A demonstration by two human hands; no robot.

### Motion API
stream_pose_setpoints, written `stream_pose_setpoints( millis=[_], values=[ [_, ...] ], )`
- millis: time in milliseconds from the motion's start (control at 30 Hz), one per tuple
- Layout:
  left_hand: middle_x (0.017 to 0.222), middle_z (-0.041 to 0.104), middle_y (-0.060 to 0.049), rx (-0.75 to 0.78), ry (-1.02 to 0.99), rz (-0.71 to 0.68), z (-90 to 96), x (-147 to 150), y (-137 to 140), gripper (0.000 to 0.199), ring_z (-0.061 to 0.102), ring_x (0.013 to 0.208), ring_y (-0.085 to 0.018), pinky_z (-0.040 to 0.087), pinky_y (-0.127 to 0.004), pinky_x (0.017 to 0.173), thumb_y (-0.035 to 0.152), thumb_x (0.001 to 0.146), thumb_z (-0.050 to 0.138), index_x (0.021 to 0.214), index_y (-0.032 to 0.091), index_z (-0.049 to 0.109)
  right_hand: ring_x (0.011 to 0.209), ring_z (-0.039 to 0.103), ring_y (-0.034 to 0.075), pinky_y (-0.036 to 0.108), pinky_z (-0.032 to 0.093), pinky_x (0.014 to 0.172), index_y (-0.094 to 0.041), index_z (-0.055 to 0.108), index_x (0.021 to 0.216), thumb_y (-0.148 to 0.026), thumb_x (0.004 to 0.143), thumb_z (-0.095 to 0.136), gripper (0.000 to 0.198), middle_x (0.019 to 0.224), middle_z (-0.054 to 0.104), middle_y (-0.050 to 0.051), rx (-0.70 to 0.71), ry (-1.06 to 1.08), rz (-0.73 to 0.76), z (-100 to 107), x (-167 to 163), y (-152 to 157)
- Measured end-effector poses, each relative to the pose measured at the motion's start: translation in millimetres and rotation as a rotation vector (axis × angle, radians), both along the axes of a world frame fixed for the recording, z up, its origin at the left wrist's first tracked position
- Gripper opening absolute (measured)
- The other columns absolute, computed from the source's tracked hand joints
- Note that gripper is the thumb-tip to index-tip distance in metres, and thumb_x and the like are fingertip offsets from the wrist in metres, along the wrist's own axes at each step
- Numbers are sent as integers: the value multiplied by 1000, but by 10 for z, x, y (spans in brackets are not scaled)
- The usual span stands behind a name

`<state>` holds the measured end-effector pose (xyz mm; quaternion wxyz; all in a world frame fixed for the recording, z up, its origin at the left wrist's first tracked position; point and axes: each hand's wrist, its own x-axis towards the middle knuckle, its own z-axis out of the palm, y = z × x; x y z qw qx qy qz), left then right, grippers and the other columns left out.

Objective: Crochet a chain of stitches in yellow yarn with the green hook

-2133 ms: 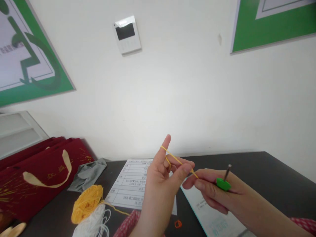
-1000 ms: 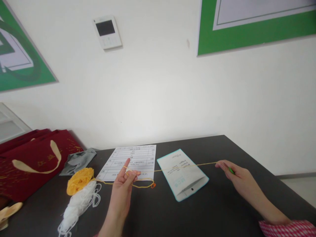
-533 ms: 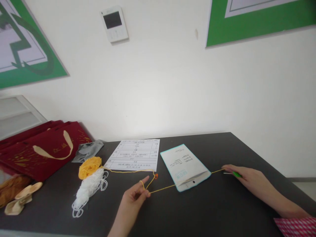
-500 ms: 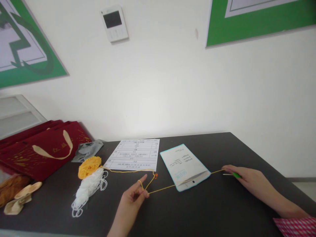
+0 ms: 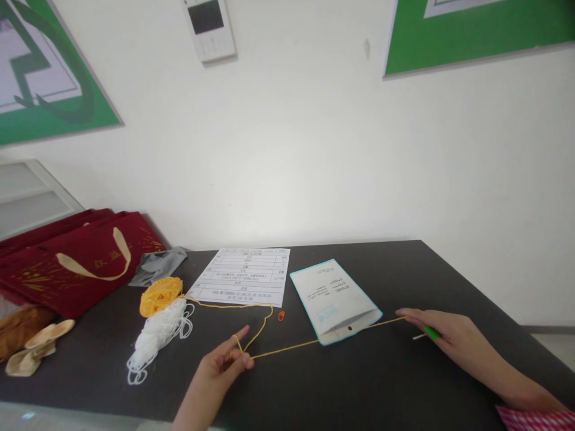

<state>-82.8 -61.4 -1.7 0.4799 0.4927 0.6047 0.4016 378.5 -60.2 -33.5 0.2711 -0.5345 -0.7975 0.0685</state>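
A strand of yellow yarn runs taut between my two hands, passing over or beside the lower end of a white packet. My left hand pinches the strand between thumb and fingers, with yarn looped around the raised index finger. From there the yarn leads back to a yellow yarn ball. On the right, my right hand closes on the strand's other end and also holds a green-handled crochet hook, its thin metal shaft pointing left. A small orange stitch marker lies on the table between ball and packet.
A printed sheet lies behind the yarn. To the left are a white yarn skein, a grey pouch, dark red gift bags, brown yarn and beige pieces. The dark table meets a white wall.
My left hand has moved left and slightly down, drawing the yarn away from the stitch marker. My right hand has shifted slightly, and the hook's shaft tilts more downward.
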Motion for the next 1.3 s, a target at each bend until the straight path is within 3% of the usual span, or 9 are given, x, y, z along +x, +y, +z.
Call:
stream_pose_setpoints(
  millis=[233, 400, 500, 567, 667, 800, 933, 1167, 1300],
  values=[
    [131, 70, -6, -133, -121, 117, 438, -573, -181, 46, 58, 128, -36, 55, -46, 97, 58, 66, 80, 102, 29, 81, 78, 80, 23, 31, 64, 65, -29, 77, 112, -26, 91, 49, 35, 99, 82, 3, 36, 49, 71, 24, -106, -84],
    [119, 75, -13, 48, 496, 211, 519, -847, -83, 53, 66, 110, -47, 57, -57, 86, 58, 47, 83, 92, 30, 82, 80, 80, 24, 29, 64, 63, -29, 77, 115, -33, 96, 51, 32, 99, 82, 5, 69, 91, 68, 183, -278, -226],
    [116, 75, -16, 338, 826, 139, 582, -442, -106, 46, 61, 117, -50, 43, -68, 100, 55, 65, 70, 101, 28, 81, 79, 80, 23, 26, 63, 63, -31, 77, 114, -33, 97, 53, 30, 97, 82, 4, 85, 148, 88, 364, -458, -316],
    [113, 76, -14, 432, 700, -27, 652, 77, -167, 41, 66, 110, -42, 48, -59, 97, 49, 74, 67, 108, 30, 80, 75, 80, 21, 22, 62, 62, -34, 76, 114, -32, 96, 57, 27, 94, 83, 1, 122, 220, 100, 461, -584, -373],
    [114, 75, -12, 276, 205, -489, 704, 944, -241, 48, 71, 78, -23, 56, -32, 70, 37, 81, 67, 128, 28, 70, 71, 79, 19, 21, 60, 60, -39, 74, 117, -32, 96, 59, 27, 90, 83, 0, 148, 287, 88, 538, -727, -460],
    [102, 75, -7, -15, -206, -622, 595, 1668, -225, 51, 58, 58, -10, 43, -22, 53, 27, 74, 73, 125, 27, 71, 74, 79, 23, 26, 63, 62, -38, 76, 116, -37, 96, 56, 28, 91, 82, 4, 118, 254, 46, 606, -787, -553],
    [60, 61, 0, -194, -337, -601, 466, 1741, -195, 25, 50, 48, -8, 42, -21, 51, 35, 76, 68, 89, 18, 81, 74, 79, 22, 25, 63, 62, -36, 77, 112, -34, 96, 55, 27, 92, 83, 5, 128, 223, 29, 711, -794, -576],
    [57, 59, -1, -134, -178, -485, 479, 1540, -229, 25, 48, 45, -9, 39, -22, 45, 36, 79, 64, 83, 16, 79, 71, 79, 18, 20, 60, 63, -35, 73, 114, -27, 96, 58, 24, 89, 82, 0, 202, 241, 75, 498, -829, -576],
    [85, 73, -11, 50, -37, -469, 434, 1483, -207, 24, 63, 72, -19, 50, -30, 65, 24, 83, 60, 93, 19, 81, 72, 79, 21, 25, 61, 61, -31, 75, 111, -29, 97, 52, 27, 87, 82, 3, 125, 182, 56, 269, -720, -500]
  ],
)
